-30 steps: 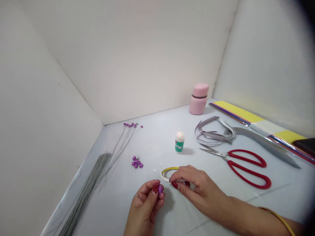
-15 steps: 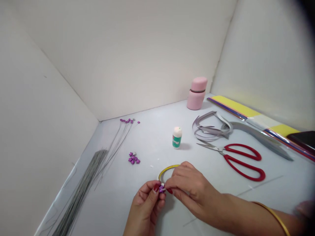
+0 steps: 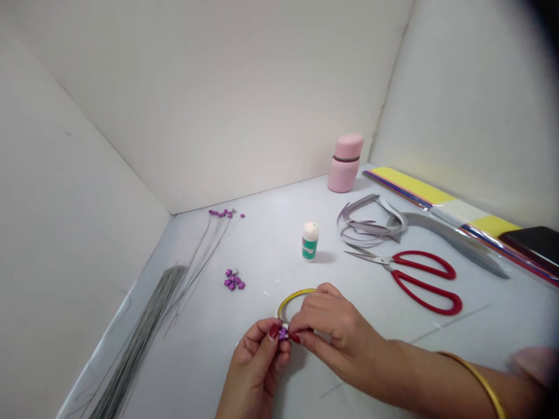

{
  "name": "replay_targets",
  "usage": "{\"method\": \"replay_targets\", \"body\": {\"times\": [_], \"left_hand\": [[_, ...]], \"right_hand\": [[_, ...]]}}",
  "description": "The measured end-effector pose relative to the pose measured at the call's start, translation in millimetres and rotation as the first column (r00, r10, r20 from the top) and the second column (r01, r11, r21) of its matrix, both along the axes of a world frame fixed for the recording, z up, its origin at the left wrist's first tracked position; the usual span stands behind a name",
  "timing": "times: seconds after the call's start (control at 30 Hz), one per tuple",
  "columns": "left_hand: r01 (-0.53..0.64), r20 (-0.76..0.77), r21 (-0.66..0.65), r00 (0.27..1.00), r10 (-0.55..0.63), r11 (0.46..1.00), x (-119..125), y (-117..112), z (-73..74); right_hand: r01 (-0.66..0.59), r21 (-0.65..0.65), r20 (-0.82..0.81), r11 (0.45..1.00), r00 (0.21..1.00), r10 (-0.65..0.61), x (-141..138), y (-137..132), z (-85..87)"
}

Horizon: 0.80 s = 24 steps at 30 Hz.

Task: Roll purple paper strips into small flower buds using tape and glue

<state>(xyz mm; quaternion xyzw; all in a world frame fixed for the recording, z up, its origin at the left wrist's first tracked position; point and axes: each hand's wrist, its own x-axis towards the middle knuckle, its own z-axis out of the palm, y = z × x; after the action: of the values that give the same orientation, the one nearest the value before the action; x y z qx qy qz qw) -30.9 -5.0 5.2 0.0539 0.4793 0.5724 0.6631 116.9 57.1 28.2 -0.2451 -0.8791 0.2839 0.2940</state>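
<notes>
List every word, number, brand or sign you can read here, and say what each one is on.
Nothing here can be read.
Small bottle: green label, print too small and blurred to read.
Pink container, red scissors, tape roll: no text visible.
Purple piece pinched in the left hand: no text.

Back corner: pink lidded plastic flask (image 3: 345, 163), upright.
Centre: small white glue bottle with green label (image 3: 310, 242).
Right: red-handled steel scissors (image 3: 419, 280) beside curled grey paper strips (image 3: 371, 224).
Left: bundle of thin grey wires (image 3: 140, 337).
</notes>
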Motion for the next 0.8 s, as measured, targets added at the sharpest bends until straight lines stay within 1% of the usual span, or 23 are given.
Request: {"method": "replay_targets", "body": {"times": [0.27, 0.4, 0.57, 0.8], "left_hand": [[-0.024, -0.016, -0.015, 1.000, 0.024, 1.000, 2.7, 0.9, 0.9], [-0.001, -0.013, 0.007, 1.000, 0.001, 1.000, 2.4, -0.4, 1.3], [0.045, -0.007, 0.019, 0.999, -0.044, 0.999, -0.2, -1.6, -1.7], [0.030, 0.010, 0.005, 0.999, -0.030, 1.000, -0.1, -0.3, -0.6]], "right_hand": [[-0.004, 0.008, 0.034, 1.000, 0.999, 0.003, 0.0, -0.2, -1.7], [-0.006, 0.003, 0.040, 1.000, 0.999, 0.006, 0.1, -0.4, -0.8], [-0.014, 0.007, 0.030, 1.000, 0.999, 0.013, 0.2, -0.6, -1.4], [-0.015, 0.001, 0.009, 1.000, 1.000, 0.015, -0.2, 0.1, -0.7]]}}
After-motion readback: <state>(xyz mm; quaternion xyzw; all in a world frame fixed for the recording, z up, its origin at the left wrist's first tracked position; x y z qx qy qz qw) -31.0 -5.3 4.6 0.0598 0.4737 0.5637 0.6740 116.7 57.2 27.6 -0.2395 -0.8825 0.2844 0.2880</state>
